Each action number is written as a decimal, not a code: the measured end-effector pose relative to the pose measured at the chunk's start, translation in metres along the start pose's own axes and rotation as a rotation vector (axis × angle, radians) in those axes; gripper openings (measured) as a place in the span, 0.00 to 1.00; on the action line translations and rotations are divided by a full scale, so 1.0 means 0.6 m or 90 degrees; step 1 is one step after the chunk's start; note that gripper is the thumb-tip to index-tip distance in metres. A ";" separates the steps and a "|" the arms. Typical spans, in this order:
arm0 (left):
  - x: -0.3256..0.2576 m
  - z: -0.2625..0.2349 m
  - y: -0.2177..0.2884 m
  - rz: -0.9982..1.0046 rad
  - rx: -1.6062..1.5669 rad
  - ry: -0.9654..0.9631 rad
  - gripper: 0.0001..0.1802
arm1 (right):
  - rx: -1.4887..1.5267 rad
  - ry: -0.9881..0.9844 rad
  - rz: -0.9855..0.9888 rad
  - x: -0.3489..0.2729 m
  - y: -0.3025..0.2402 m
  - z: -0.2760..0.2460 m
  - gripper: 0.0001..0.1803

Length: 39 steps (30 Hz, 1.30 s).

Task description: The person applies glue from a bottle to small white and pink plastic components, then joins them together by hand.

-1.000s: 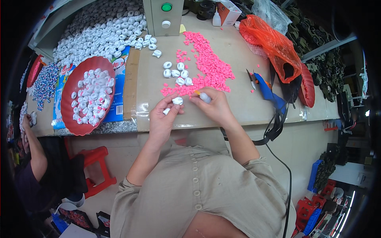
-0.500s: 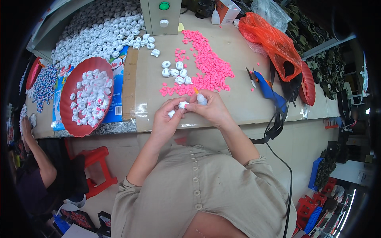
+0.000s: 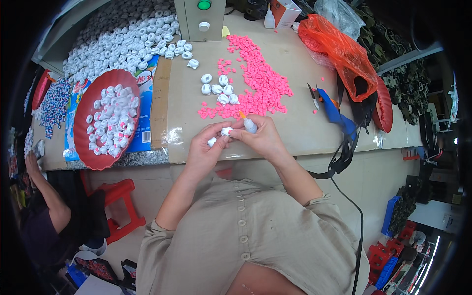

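Note:
Between the fingertips of my left hand (image 3: pixel 204 146) is a small white rounded piece (image 3: pixel 226 131), and a second white piece (image 3: pixel 212 142) shows lower in the same hand. My right hand (image 3: pixel 265 139) keeps a small glue bottle (image 3: pixel 250 126) with an orange tip in its grip, while its thumb and finger press at the side of the white piece. A speck of pink shows there, partly hidden by the fingertips. Just beyond my hands lie several loose white pieces (image 3: pixel 217 89) and a long spread of little pink pieces (image 3: pixel 260 78).
A red scalloped bowl (image 3: pixel 83 142) of white pieces stands at left, before a large white heap (image 3: pixel 118 54). Small scissors (image 3: pixel 313 96), a blue strap (image 3: pixel 334 113) and an orange plastic bag (image 3: pixel 339 54) lie at right. Another person's arm (image 3: pixel 49 191) is at far left.
Both hands hold nearly the same pose on the white piece. The bottle's tip has tilted slightly, and the view has shifted a little.

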<state>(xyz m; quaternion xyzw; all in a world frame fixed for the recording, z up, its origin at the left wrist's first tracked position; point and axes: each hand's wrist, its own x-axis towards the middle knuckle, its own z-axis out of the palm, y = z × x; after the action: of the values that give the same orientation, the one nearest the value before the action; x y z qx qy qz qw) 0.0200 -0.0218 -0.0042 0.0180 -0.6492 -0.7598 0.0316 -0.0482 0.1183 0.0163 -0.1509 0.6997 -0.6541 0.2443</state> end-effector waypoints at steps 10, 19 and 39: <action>0.006 0.007 -0.004 -0.051 -0.082 0.067 0.14 | -0.013 0.019 -0.023 0.000 -0.002 0.003 0.07; 0.008 0.011 0.000 -0.101 -0.115 0.082 0.11 | -0.015 0.063 -0.054 0.004 0.013 0.009 0.05; 0.098 -0.033 0.056 0.159 0.538 0.080 0.11 | 0.340 0.018 -0.032 -0.019 0.014 -0.041 0.11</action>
<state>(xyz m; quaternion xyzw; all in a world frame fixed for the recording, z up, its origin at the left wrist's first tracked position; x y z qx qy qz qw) -0.0364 -0.0505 0.0265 -0.0035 -0.8967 -0.4156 0.1525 -0.0510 0.1460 0.0103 -0.0890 0.5018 -0.8234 0.2494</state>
